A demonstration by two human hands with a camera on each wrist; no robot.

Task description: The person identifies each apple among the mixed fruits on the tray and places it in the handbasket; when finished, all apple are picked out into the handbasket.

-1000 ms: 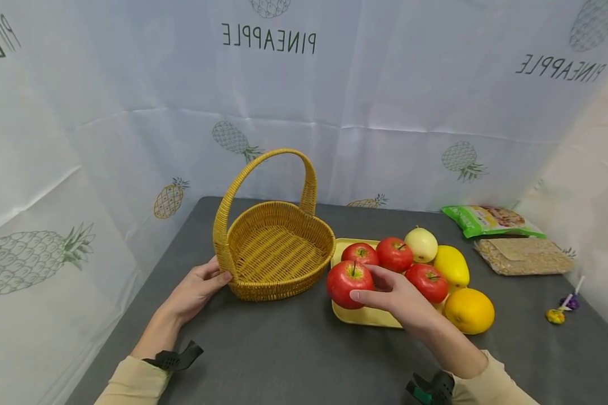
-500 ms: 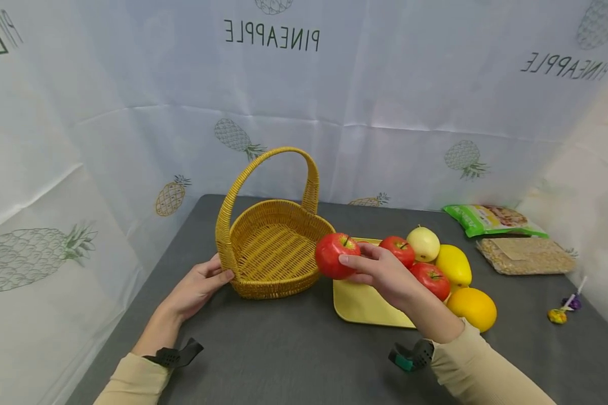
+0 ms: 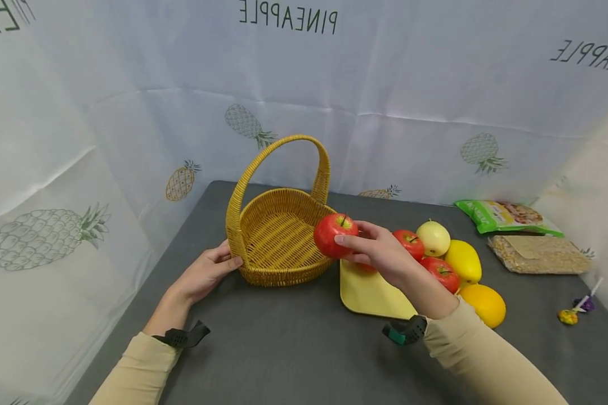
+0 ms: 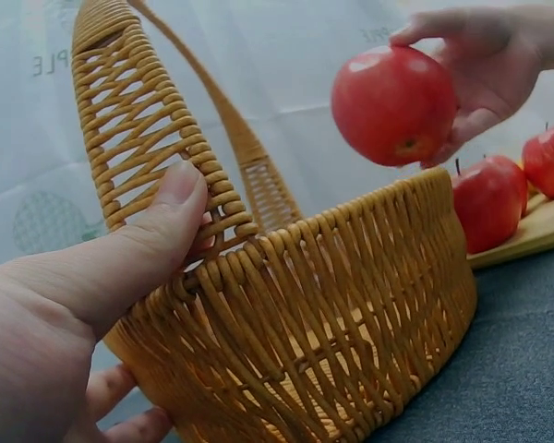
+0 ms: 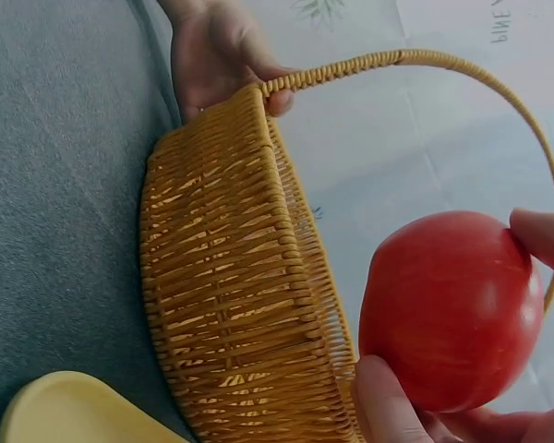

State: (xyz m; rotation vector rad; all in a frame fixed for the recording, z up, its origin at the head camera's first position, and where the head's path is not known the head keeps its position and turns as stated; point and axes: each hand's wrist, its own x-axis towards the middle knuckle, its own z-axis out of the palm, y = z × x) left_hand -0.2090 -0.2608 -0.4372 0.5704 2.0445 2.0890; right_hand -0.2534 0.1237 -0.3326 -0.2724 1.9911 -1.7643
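A red apple [image 3: 331,236] is held up in my right hand [image 3: 385,253], pinched between thumb and fingers. It hangs in the air by the right rim of a heart-shaped yellow wicker basket [image 3: 284,277]; the left wrist view shows the apple [image 4: 392,106] above that rim. My left hand [image 3: 205,275] grips the basket at the foot of its tall handle [image 4: 157,129], the thumb over the rim and the fingers low on the outside. Below my right hand lies a yellow tray [image 3: 372,292] with more red apples [image 3: 439,273], one mostly hidden by the hand.
Right of the apples are a pale pear [image 3: 433,237], a yellow mango [image 3: 463,261] and an orange [image 3: 483,304]. Farther right lie a green packet [image 3: 506,218], a clear bag of grain [image 3: 539,254] and two lollipops [image 3: 570,315]. A pineapple-print curtain hangs behind the table.
My right hand has lifted the apple off the tray and moved it up and left to the basket's rim. The left hand keeps its grip. The head view has shifted slightly.
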